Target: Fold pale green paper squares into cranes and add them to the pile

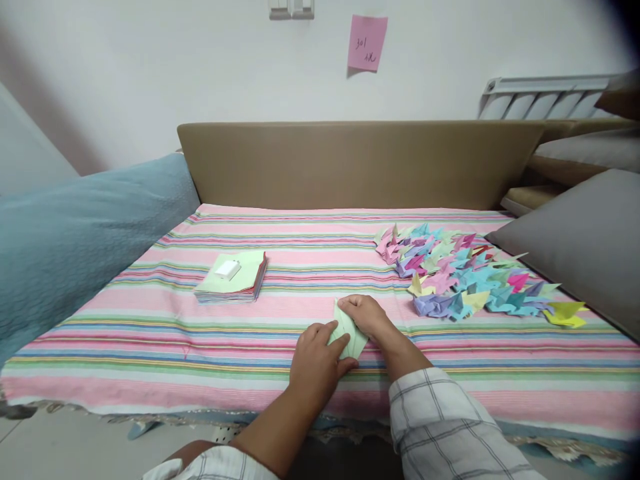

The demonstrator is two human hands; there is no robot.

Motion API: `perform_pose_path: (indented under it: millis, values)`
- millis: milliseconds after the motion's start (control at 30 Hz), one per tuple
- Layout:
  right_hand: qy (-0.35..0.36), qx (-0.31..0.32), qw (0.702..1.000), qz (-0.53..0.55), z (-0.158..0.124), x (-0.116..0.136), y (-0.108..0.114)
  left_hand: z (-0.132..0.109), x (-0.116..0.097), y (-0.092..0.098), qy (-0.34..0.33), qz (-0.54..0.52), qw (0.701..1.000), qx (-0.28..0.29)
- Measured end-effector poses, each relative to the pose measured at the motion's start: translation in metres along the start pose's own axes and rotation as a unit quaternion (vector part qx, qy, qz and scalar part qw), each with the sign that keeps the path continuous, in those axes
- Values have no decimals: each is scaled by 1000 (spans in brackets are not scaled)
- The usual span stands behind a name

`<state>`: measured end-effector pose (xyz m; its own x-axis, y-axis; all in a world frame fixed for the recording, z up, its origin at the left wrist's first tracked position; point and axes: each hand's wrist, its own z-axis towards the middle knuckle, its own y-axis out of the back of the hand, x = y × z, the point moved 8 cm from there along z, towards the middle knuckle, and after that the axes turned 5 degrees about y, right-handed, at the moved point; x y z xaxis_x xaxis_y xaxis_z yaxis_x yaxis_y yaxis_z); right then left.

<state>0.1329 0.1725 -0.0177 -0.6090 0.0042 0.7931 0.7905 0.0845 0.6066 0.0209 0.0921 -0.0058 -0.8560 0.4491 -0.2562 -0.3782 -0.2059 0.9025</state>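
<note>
A pale green sheet of folded paper (pixel 349 329) lies on the striped bedspread (pixel 150 333) near its front edge. My left hand (pixel 317 363) pinches its near left side, fingers curled on the paper. Pressed on the upper right part of the same sheet is my right hand (pixel 367 315), fingers closed on a fold. A stack of coloured paper squares (pixel 233 279), green on top, lies to the left with a small white block (pixel 227 269) on it. A heap of several folded paper cranes (pixel 465 273) in many colours lies to the right.
A blue blanket (pixel 75 233) is bunched at the left. Grey and brown cushions (pixel 585 247) lie at the right. A tan headboard (pixel 360 163) stands behind the bed, with a pink note (pixel 367 43) on the wall above.
</note>
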Motion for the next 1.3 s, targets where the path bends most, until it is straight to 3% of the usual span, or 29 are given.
perform_pose_path:
  millis: [267, 700, 1000, 1300]
  values:
    - [-14, 20, 999, -37, -2, 5, 0, -1, -1, 1, 0, -3, 1000, 0]
    - [-44, -14, 999, -10, -3, -1, 3, 0, -1, -1, -5, -1, 1000, 0]
    - [-3, -1, 1000, -18, -2, 6, 1, 0, -2, 1, -4, -1, 1000, 1]
    - [-22, -16, 1000, -7, -1, 5, 3, 0, -1, -1, -7, 3, 1000, 5]
